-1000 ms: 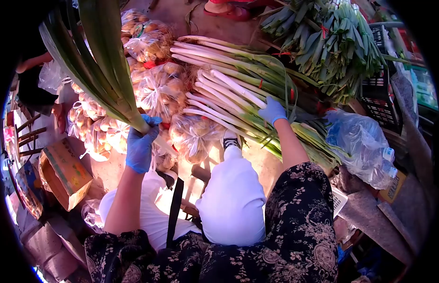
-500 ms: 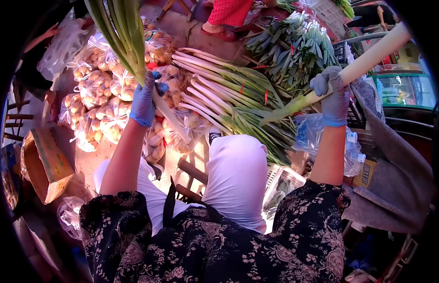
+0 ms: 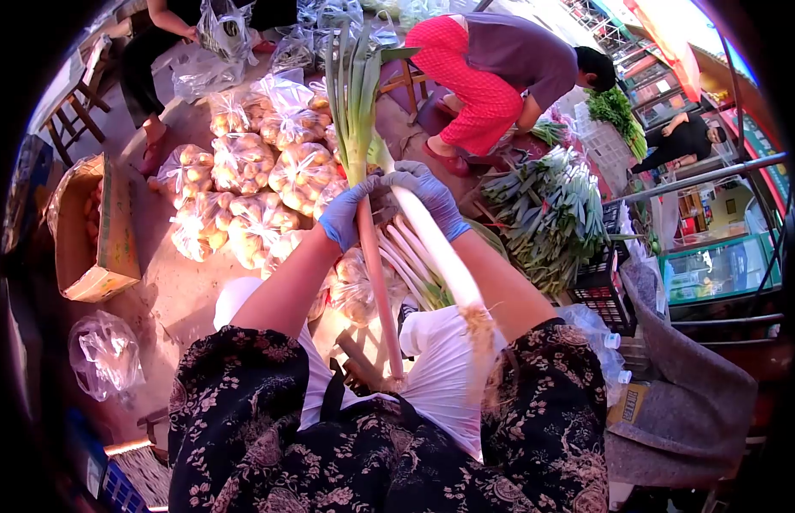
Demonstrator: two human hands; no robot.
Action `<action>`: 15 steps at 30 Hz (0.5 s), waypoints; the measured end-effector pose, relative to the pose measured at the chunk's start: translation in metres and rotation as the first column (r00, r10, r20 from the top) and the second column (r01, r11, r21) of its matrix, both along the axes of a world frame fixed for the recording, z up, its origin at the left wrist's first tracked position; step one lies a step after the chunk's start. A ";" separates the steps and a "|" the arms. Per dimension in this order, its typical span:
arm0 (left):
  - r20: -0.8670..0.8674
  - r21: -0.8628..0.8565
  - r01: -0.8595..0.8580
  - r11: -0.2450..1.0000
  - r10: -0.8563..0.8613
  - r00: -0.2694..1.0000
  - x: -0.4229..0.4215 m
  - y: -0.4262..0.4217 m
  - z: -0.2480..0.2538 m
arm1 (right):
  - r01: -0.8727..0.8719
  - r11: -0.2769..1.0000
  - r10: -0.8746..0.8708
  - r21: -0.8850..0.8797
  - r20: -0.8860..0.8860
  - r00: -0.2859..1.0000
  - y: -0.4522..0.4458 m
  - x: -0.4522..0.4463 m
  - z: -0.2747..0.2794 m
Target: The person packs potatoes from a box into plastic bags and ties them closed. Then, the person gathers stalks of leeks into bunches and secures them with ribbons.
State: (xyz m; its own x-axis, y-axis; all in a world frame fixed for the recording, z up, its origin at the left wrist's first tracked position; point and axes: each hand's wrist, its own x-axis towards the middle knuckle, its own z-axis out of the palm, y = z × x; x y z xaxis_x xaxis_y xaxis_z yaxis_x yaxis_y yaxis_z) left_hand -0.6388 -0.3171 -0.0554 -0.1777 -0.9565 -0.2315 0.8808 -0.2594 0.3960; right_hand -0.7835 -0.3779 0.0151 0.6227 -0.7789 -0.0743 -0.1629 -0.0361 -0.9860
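My left hand (image 3: 344,214), in a blue glove, is closed round a long leek (image 3: 379,282) whose green leaves (image 3: 355,103) point up and whose root end hangs over my lap. Touching it, my right hand (image 3: 425,198), also gloved, is wrapped round a thicker white leek (image 3: 440,256); its hairy roots hang down near my right thigh. The two leeks cross close together at my hands. Behind my right forearm, more white leek stalks (image 3: 421,261) lie on the ground, partly hidden.
Tied bags of round produce (image 3: 244,162) lie ahead. An open cardboard box (image 3: 115,248) stands left. A person in red trousers (image 3: 474,94) bends ahead; another person's arm (image 3: 171,21) reaches to plastic bags. Bundled greens (image 3: 547,218) and a black crate (image 3: 609,299) are at right.
My right hand has swung its leek in from the far right, turning it root end down. My left hand has moved toward the middle with its leek. The view has tilted up.
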 end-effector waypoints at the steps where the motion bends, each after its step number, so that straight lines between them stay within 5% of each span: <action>1: -0.021 0.035 0.029 0.999 -0.028 0.999 0.007 0.002 0.002 | -0.092 0.903 0.029 -0.420 -0.153 0.988 0.012 0.011 -0.004; 2: -0.041 0.074 0.060 0.995 -0.057 0.998 0.011 0.004 0.003 | -0.220 0.635 -0.010 -0.741 -0.293 0.956 0.016 0.015 -0.009; 3: -0.036 0.039 0.058 0.998 -0.057 0.998 0.016 0.008 0.009 | -0.282 0.123 -0.165 -0.952 -0.300 0.940 0.013 0.019 -0.013; 7: -0.117 0.122 0.200 0.972 -0.186 0.976 0.034 0.004 0.011 | -0.244 0.364 -0.032 -0.899 -0.274 0.961 0.008 0.033 -0.040; 10: 0.101 0.139 -0.018 0.990 0.004 0.995 0.034 -0.007 -0.006 | -0.335 0.241 -0.004 -0.911 -0.346 0.938 0.003 0.026 -0.050; 12: 0.192 0.118 -0.030 0.993 0.007 0.981 0.032 -0.007 -0.013 | -0.210 0.548 0.056 -0.809 -0.214 0.975 0.013 0.020 -0.049; 15: 0.188 0.052 -0.054 0.997 0.043 0.981 0.023 -0.014 -0.022 | 0.018 0.765 -0.091 -0.644 -0.081 0.992 0.031 0.014 -0.053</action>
State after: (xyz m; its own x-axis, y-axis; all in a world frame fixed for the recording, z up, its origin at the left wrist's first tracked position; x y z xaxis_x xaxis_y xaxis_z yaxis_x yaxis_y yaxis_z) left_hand -0.6158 -0.3311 -0.0778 -0.0804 -0.9472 -0.3103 0.8050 -0.2453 0.5402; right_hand -0.7693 -0.3472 -0.0383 0.5952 -0.7002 0.3943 -0.2818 -0.6414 -0.7136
